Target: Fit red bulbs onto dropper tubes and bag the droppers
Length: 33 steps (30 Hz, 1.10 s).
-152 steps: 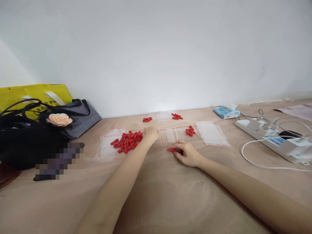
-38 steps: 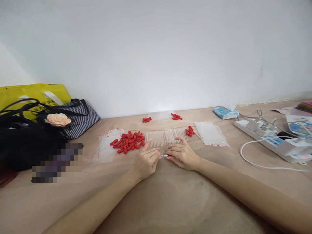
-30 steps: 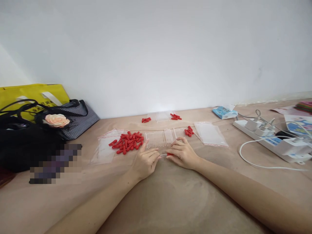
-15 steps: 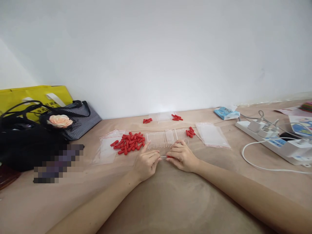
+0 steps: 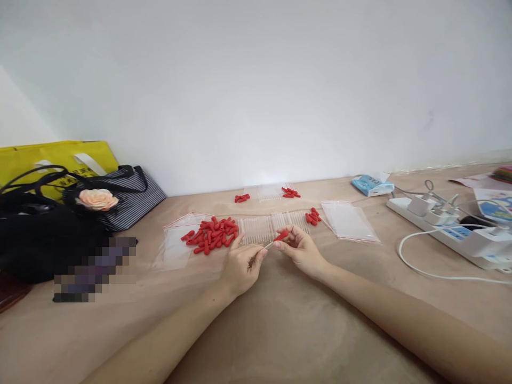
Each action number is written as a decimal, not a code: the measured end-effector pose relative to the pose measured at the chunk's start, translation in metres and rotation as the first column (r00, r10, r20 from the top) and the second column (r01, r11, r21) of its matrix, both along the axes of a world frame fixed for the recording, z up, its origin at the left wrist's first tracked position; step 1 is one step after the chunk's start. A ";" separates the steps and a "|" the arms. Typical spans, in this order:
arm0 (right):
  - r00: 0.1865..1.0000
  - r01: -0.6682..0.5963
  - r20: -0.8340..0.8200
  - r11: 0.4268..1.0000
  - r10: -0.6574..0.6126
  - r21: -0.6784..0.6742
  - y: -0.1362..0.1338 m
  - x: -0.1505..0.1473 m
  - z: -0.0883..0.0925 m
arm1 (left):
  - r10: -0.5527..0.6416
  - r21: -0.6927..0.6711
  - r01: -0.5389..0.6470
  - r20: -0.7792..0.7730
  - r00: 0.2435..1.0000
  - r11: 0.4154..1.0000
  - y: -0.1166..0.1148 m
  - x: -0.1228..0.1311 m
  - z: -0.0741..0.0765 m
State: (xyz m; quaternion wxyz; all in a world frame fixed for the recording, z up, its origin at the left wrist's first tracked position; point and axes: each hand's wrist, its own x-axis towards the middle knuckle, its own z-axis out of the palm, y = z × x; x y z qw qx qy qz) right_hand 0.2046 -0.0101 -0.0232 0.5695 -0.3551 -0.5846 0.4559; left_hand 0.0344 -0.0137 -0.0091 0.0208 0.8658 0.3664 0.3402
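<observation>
Over the table (image 5: 272,330), tube (image 5: 269,246) now tilted, red bulb (image 5: 282,235) uppermost

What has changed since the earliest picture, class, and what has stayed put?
The left hand has drawn back from the row of clear tubes and now holds one tube. The right hand still holds a red bulb, now tilted at the tube's end. A patterned sheet and a coloured stack have appeared at right. The red pile stayed put.

The left hand (image 5: 242,268) and the right hand (image 5: 304,254) are bare, with slender fingers. Bare also are the left forearm (image 5: 172,332) and the right forearm (image 5: 392,306); one small dark spot (image 5: 213,300) marks the left forearm.
</observation>
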 end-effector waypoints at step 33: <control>0.222 0.588 0.914 0.794 -0.340 0.153 0.086 0.125 0.012 | -0.052 -0.013 0.053 0.045 0.998 0.999 0.001 -0.002 -0.006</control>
